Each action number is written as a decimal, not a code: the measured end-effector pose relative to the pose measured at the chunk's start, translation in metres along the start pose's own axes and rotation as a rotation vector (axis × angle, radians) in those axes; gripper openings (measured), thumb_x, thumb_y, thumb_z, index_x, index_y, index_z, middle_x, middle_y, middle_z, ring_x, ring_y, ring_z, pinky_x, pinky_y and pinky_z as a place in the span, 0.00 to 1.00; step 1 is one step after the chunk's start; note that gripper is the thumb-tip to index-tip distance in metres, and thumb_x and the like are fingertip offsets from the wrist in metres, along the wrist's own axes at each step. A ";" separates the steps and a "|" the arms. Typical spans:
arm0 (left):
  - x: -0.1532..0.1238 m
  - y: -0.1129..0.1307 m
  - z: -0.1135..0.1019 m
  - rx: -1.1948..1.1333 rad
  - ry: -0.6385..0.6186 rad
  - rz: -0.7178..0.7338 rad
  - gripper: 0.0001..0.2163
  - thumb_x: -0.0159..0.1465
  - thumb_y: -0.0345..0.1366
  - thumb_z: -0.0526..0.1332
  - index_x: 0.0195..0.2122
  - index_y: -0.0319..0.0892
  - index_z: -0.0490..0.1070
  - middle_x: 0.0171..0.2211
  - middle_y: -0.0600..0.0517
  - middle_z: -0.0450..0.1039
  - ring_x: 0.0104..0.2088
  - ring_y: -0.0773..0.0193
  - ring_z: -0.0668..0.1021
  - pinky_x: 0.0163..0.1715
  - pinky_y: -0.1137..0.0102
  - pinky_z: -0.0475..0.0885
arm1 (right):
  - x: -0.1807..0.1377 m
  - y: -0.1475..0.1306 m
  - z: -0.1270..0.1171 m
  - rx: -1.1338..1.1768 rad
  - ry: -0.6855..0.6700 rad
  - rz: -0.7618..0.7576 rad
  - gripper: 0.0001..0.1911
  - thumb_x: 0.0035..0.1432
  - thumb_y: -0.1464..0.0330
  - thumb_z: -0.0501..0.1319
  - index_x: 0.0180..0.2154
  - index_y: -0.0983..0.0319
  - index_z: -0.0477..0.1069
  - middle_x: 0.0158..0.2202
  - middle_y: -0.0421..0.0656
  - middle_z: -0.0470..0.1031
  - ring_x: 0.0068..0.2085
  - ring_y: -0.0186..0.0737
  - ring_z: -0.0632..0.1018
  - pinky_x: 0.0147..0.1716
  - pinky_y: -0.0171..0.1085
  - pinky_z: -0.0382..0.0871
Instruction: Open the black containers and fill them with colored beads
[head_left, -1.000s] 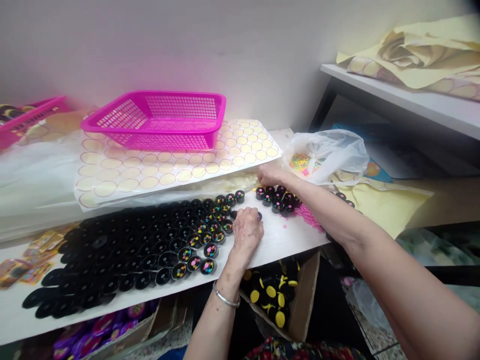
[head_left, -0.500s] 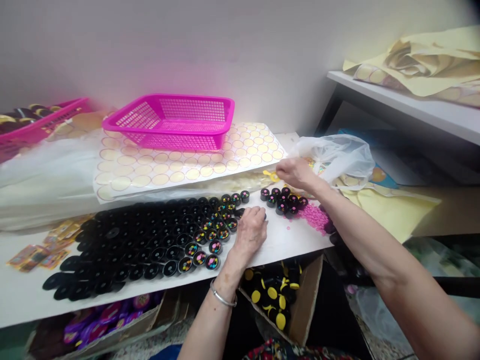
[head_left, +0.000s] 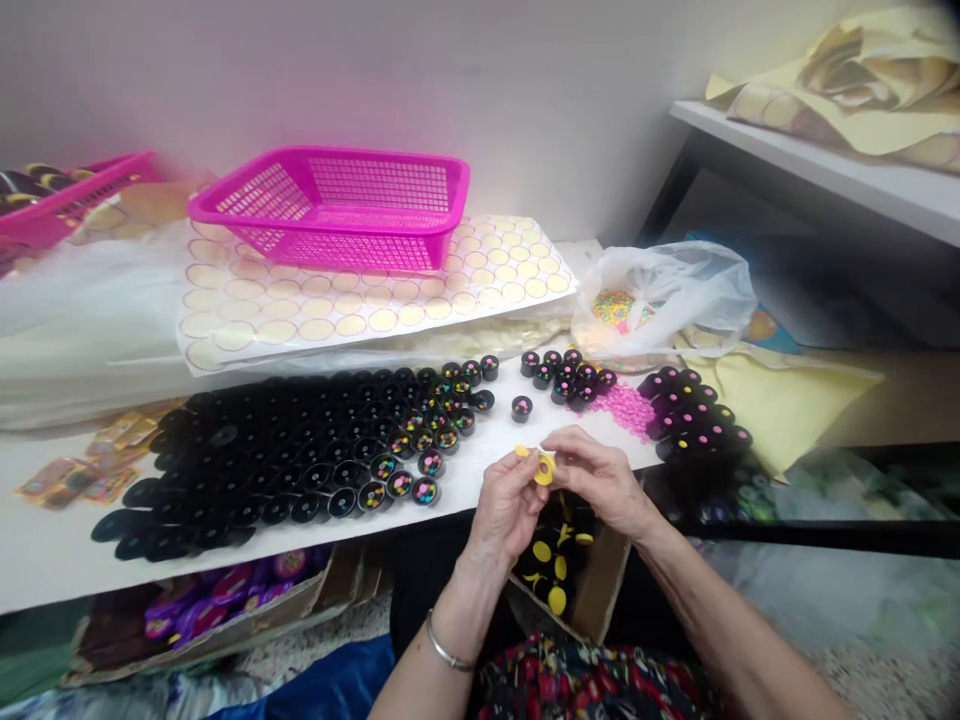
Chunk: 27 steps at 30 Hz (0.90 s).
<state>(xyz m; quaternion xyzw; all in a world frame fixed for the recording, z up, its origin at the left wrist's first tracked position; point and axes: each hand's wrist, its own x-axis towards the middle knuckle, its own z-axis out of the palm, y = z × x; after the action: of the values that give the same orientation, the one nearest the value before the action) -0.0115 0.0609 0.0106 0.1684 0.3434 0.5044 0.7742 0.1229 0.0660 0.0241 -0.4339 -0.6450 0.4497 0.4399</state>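
Note:
My left hand and my right hand meet in front of the table's edge. Between their fingertips is a small round yellow cap with a tab; the fingers of both are closed on it. Whether anything else is in the left palm is hidden. Just beyond them a black cup with pink pellets stands alone. Left of the hands are rows of black cups, the nearer right ones holding coloured pellets. Loose pink pellets lie to the right, beside more black cups.
A pink basket rests on a sheet of round stickers. A clear plastic bag of pellets lies at the back right. Below the table edge stands a cardboard box of yellow-capped black pieces. Purple packages fill another box.
My right hand has come from the back, near the bag, down toward me with the yellow cap. My left hand has drawn back from the cups and joined it.

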 end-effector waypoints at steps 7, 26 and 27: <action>0.001 -0.002 0.010 -0.038 -0.013 -0.089 0.16 0.46 0.42 0.69 0.25 0.35 0.68 0.14 0.58 0.60 0.13 0.80 0.58 0.12 0.81 0.46 | -0.009 0.004 0.008 0.170 0.081 0.078 0.17 0.49 0.63 0.64 0.44 0.57 0.73 0.45 0.44 0.73 0.47 0.42 0.72 0.48 0.42 0.66; 0.073 0.002 0.001 1.248 0.483 0.468 0.10 0.52 0.42 0.60 0.24 0.41 0.65 0.17 0.58 0.62 0.19 0.71 0.64 0.23 0.74 0.57 | 0.008 0.032 -0.016 -0.693 -0.109 -0.255 0.12 0.54 0.73 0.57 0.42 0.63 0.67 0.46 0.50 0.69 0.44 0.44 0.68 0.41 0.43 0.65; 0.073 0.002 0.001 1.262 0.493 0.470 0.11 0.52 0.43 0.60 0.23 0.41 0.65 0.17 0.58 0.62 0.19 0.70 0.63 0.23 0.74 0.57 | 0.010 0.030 -0.019 -0.676 -0.125 -0.269 0.15 0.53 0.75 0.57 0.44 0.62 0.66 0.48 0.51 0.68 0.45 0.44 0.68 0.42 0.44 0.64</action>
<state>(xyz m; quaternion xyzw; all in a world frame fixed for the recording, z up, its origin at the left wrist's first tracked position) 0.0064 0.1274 -0.0133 0.5347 0.6893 0.3862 0.2998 0.1440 0.0864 0.0008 -0.4376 -0.8342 0.1748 0.2866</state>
